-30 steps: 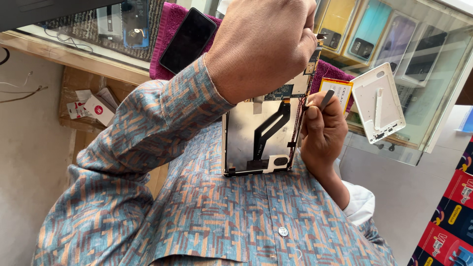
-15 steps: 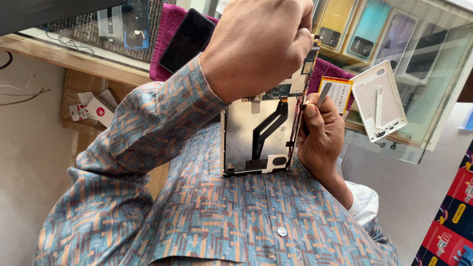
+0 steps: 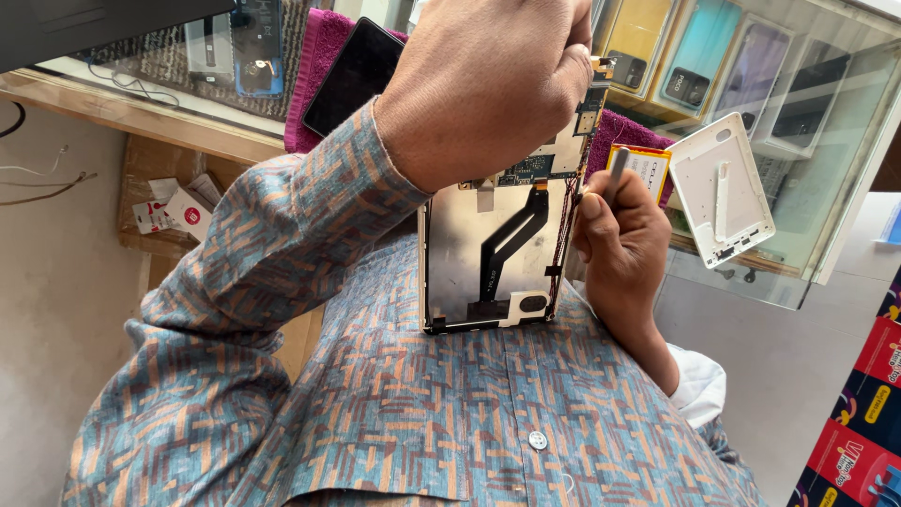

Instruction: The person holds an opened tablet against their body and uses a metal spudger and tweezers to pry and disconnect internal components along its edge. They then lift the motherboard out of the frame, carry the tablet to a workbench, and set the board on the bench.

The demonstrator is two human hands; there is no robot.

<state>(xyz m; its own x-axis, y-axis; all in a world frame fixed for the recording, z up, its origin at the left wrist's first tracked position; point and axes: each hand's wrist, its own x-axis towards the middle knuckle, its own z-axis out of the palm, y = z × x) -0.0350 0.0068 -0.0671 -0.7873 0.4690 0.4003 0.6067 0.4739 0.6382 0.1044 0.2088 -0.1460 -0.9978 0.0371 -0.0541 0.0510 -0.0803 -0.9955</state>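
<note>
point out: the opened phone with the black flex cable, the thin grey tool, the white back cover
Opened phone with black flex cable (image 3: 469,253): head view, bare metal plate.
Thin grey tool (image 3: 618,167): head view, upper shaft.
White plastic back cover (image 3: 741,202): head view, inner face.

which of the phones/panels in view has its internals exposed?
The opened phone between the left hand and right hand: bare metal plate, black flex cable. The dark phone and white back cover show none.

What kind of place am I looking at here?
Probably a phone repair shop: an opened phone with bare circuit board, a glass counter displaying phones, and a loose white back cover lying on it.
</note>
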